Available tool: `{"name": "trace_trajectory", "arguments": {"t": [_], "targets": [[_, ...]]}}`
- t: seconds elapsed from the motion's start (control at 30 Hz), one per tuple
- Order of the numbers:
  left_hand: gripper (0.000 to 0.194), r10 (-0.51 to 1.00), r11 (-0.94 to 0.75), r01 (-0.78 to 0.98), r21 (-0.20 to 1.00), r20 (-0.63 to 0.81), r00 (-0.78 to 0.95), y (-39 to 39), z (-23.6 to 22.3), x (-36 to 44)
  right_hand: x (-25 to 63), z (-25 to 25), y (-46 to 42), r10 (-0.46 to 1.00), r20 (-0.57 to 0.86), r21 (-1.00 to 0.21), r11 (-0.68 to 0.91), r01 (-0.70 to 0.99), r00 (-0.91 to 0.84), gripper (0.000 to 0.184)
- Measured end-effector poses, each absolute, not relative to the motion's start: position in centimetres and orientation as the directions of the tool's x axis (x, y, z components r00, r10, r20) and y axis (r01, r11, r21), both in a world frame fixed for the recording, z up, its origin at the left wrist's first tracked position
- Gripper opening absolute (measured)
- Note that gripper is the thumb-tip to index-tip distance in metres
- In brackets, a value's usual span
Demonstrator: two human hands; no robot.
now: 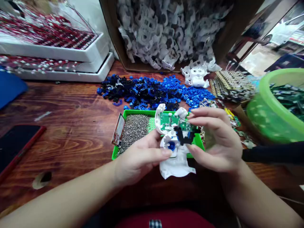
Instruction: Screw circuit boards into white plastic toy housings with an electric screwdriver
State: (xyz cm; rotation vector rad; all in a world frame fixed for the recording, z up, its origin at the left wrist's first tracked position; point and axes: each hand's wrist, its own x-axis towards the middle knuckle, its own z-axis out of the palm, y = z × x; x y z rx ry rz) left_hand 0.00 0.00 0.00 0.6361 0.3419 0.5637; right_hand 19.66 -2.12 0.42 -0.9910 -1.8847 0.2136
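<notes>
A white plastic housing [177, 166], which looks like a game controller shell, is held up above the green tray. My left hand [142, 155] grips its left side, with the thumb pressed on the front near a round blue button piece [171, 145]. Inside the housing's upper part sits a green circuit board [169, 119]. A black plastic part [184, 136] lies across the board's lower right. My right hand [216, 139] closes around that side, fingertips at the board's right end and thumb just below the black part. The exact contact under the right fingers is partly hidden.
A green tray [114, 154] of small screws stands beneath the hands. Behind it are piled blue and black parts [152, 91] and a box of white shells [166, 31]. Foam trays [95, 77] hold red wires at left; a green tub [263, 120] of circuit boards stands right. A phone [16, 142] lies left.
</notes>
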Motion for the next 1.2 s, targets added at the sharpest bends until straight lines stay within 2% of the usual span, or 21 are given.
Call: {"name": "trace_trajectory", "arguments": {"t": [0.13, 0.23, 0.37, 0.6, 0.7, 0.77, 0.8, 0.87, 0.9, 0.93, 0.97, 1.03, 1.07, 1.2], "targets": [[0.05, 0.619, 0.638, -0.433, 0.637, -0.088, 0.781, 0.2, 0.4, -0.4, 19.8, 1.1, -2.6, 0.694, 0.616, -0.421, 0.689, 0.59, -0.372, 0.044], [0.052, 0.639, 0.606, -0.461, 0.648, -0.05, 0.768, 0.3, 0.2, -0.4, 19.9, 1.3, -2.7, 0.73, 0.512, -0.416, 0.672, 0.612, -0.453, 0.044], [0.067, 0.663, 0.509, -0.422, 0.75, -0.03, 0.748, 0.0, -0.6, -0.1, 20.0, 1.5, -2.9, 0.736, 0.422, -0.394, 0.675, 0.624, -0.529, 0.04], [0.059, 0.82, 0.223, -0.295, 0.929, -0.015, 0.572, -0.9, -1.0, 0.7, 19.5, 1.9, -3.5, 0.667, 0.383, -0.135, 0.725, 0.676, -0.639, 0.036], [0.056, 0.836, 0.186, -0.264, 0.946, -0.011, 0.548, -0.9, -0.9, 0.8, 19.4, 1.9, -3.7, 0.661, 0.35, -0.093, 0.729, 0.678, -0.664, 0.038], [0.054, 0.833, 0.197, -0.264, 0.944, -0.019, 0.552, -0.8, -0.9, 0.7, 19.2, 1.8, -3.8, 0.677, 0.382, -0.166, 0.72, 0.674, -0.629, 0.039], [0.053, 0.836, 0.2, -0.264, 0.944, -0.024, 0.549, -0.8, -0.9, 0.6, 19.1, 1.6, -3.8, 0.707, 0.436, -0.242, 0.688, 0.684, -0.556, 0.039], [0.051, 0.849, 0.19, -0.257, 0.948, -0.027, 0.528, -0.6, -1.0, 0.5, 18.7, 1.2, -3.8, 0.821, 0.504, -0.51, 0.534, 0.674, -0.269, 0.035], [0.051, 0.858, 0.175, -0.249, 0.953, -0.023, 0.513, -0.5, -1.1, 0.5, 18.4, 1.1, -3.8, 0.885, 0.449, -0.674, 0.424, 0.605, -0.12, 0.032], [0.05, 0.867, 0.154, -0.235, 0.96, -0.017, 0.498, -0.5, -1.2, 0.4, 18.1, 0.9, -3.7, 0.943, 0.33, -0.818, 0.301, 0.49, -0.029, 0.029], [0.049, 0.875, 0.132, -0.216, 0.967, -0.011, 0.484, -0.5, -1.2, 0.4, 17.8, 0.7, -3.6, 0.984, 0.179, -0.919, 0.175, 0.354, -0.021, 0.027], [0.048, 0.88, 0.083, -0.173, 0.981, 0.009, 0.475, -0.5, -1.3, 0.3, 17.3, 0.5, -3.4, 0.985, -0.06, -0.989, -0.036, 0.146, -0.164, 0.026], [0.048, 0.881, 0.058, -0.154, 0.986, 0.022, 0.473, -0.6, -1.3, 0.3, 17.1, 0.5, -3.4, 0.969, -0.108, -0.992, -0.089, 0.094, -0.222, 0.025], [0.047, 0.884, -0.043, -0.11, 0.993, 0.089, 0.459, -0.9, -1.3, 0.5, 16.5, 0.4, -3.2, 0.977, -0.077, -0.997, -0.074, 0.021, -0.199, 0.026]]}}
